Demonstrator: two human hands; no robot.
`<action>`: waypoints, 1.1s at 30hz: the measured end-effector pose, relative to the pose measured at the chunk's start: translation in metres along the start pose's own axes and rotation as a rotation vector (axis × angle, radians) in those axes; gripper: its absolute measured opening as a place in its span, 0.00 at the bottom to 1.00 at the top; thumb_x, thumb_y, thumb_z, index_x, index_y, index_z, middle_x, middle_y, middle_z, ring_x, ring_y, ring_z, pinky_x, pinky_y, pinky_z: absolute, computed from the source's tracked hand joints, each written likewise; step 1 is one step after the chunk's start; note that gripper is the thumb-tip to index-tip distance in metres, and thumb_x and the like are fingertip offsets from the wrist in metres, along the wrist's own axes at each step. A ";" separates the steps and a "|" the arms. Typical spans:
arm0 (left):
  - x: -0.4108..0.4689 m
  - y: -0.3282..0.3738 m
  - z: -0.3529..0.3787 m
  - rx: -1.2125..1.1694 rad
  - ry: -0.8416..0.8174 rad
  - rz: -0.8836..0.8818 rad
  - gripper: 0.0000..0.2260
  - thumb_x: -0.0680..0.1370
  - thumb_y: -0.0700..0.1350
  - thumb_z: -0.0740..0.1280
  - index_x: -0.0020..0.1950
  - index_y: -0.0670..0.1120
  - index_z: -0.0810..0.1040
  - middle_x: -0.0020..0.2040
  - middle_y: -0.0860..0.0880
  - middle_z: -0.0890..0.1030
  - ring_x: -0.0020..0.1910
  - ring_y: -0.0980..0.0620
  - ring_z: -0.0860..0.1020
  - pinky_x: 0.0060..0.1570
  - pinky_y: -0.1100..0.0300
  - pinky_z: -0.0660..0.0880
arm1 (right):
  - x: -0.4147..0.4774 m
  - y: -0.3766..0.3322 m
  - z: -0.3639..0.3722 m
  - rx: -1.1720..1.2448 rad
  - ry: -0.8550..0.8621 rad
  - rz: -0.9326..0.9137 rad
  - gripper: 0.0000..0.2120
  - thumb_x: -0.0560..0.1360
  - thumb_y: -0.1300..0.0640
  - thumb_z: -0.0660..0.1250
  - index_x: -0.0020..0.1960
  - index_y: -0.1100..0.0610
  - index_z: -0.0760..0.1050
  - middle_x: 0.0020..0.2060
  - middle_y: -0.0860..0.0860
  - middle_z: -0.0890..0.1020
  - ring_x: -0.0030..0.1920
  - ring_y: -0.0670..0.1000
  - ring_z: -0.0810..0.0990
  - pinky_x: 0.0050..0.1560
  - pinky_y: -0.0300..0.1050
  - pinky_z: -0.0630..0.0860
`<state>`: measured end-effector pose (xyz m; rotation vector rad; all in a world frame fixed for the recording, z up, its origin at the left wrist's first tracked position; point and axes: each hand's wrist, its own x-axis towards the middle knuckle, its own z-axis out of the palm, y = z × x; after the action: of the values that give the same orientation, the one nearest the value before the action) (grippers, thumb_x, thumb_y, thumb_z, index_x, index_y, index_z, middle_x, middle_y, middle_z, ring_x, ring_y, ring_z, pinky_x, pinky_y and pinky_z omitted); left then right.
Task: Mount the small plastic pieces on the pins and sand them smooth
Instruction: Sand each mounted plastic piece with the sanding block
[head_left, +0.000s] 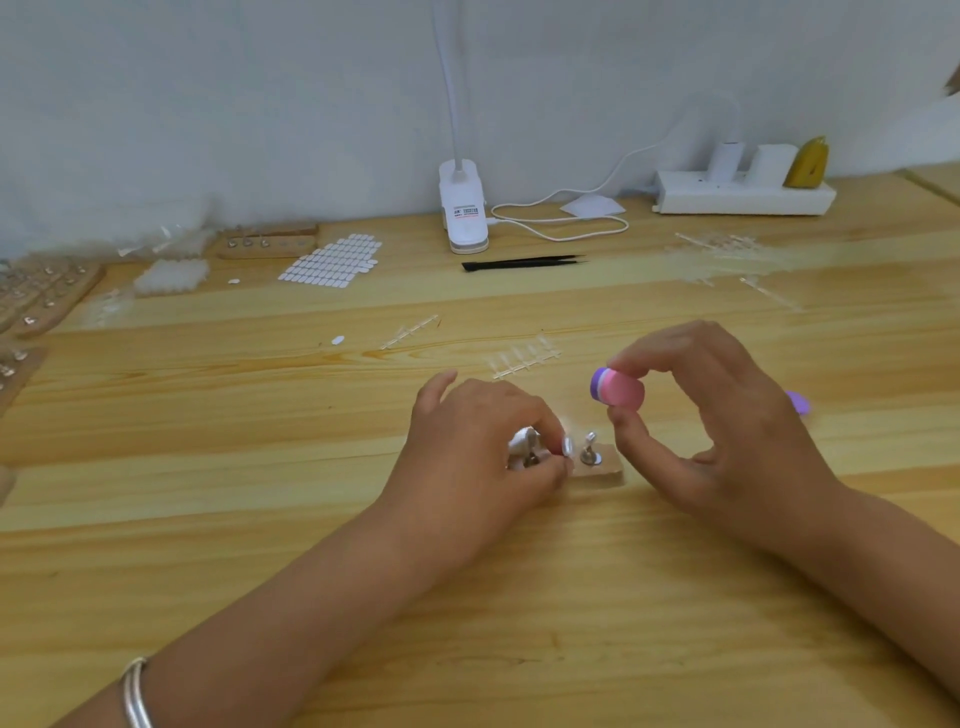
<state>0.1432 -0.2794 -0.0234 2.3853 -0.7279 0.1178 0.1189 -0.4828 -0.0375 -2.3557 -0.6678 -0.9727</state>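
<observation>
On wooden table (260, 519), two hands, one sanding block (618, 388), one bare pin (589, 451)

Bright, even, soft light; only faint shadows fall on the pale yellow wooden table (208, 519). The whole picture is slightly soft. Wide-angle distortion curves the edges, and the left margin blurs.
</observation>
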 end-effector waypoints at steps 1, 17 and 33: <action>0.000 0.001 -0.001 0.040 -0.003 0.009 0.05 0.72 0.55 0.71 0.42 0.60 0.76 0.45 0.60 0.79 0.54 0.62 0.73 0.73 0.58 0.44 | 0.000 0.000 0.000 0.002 -0.007 -0.002 0.06 0.73 0.65 0.69 0.50 0.65 0.79 0.46 0.51 0.79 0.47 0.54 0.78 0.51 0.45 0.74; 0.002 0.020 0.010 0.253 0.113 0.227 0.01 0.72 0.46 0.74 0.43 0.50 0.84 0.44 0.54 0.82 0.54 0.50 0.78 0.72 0.46 0.56 | -0.004 0.001 0.003 -0.042 0.017 0.023 0.07 0.73 0.65 0.69 0.50 0.64 0.78 0.44 0.52 0.79 0.46 0.52 0.76 0.49 0.46 0.73; -0.014 -0.013 -0.028 -0.650 0.319 -0.082 0.07 0.73 0.37 0.74 0.42 0.50 0.85 0.42 0.54 0.85 0.43 0.57 0.82 0.44 0.66 0.76 | -0.003 -0.009 0.008 0.227 0.022 0.106 0.11 0.78 0.64 0.68 0.59 0.56 0.76 0.52 0.48 0.78 0.50 0.52 0.80 0.53 0.43 0.77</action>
<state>0.1407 -0.2477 -0.0119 1.7184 -0.4285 0.1891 0.1152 -0.4718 -0.0423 -2.1559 -0.6045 -0.8292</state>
